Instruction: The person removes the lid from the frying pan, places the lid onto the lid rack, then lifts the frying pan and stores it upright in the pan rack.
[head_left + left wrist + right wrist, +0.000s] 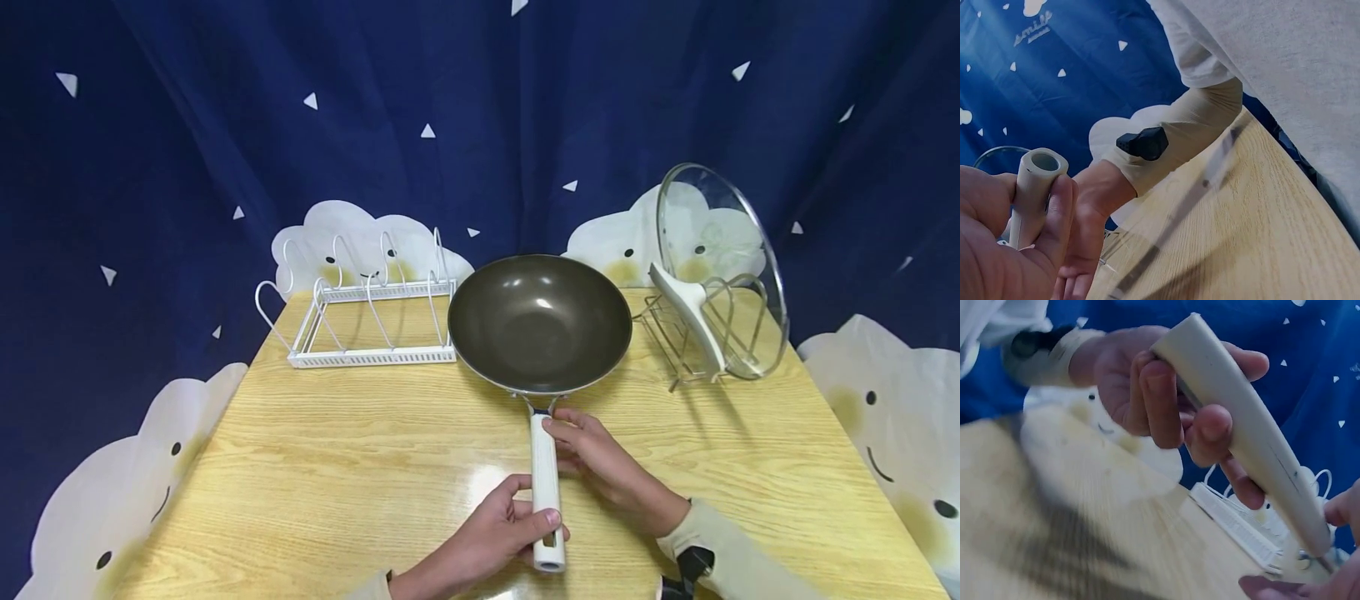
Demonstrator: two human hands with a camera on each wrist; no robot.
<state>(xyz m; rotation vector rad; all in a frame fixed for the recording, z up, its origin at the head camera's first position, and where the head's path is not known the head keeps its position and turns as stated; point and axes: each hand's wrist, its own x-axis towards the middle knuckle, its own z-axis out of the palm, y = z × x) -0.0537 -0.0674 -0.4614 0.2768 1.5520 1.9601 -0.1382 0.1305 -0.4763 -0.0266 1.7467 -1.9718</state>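
A dark wok-shaped frying pan (540, 325) with a cream handle (545, 475) points toward me, its bowl facing up. My left hand (495, 525) grips the handle near its hollow end, thumb on top and fingers curled beneath; the handle end (1032, 194) stands between thumb and fingers in the left wrist view. Higher on the handle, close to the bowl, is my right hand (600, 458). Its thumb (1344, 509) rests at the handle's side, while the other fingers (1279, 590) extend loosely below without wrapping round it.
Left of the pan, a white wire rack (371, 358) with upright loops stands on the wooden table (337, 450); the pan's rim overlaps its right end. At right, a metal stand (667, 350) holds a glass lid (720, 250) with a white handle, tilted upright. A blue curtain (480, 100) hangs behind.
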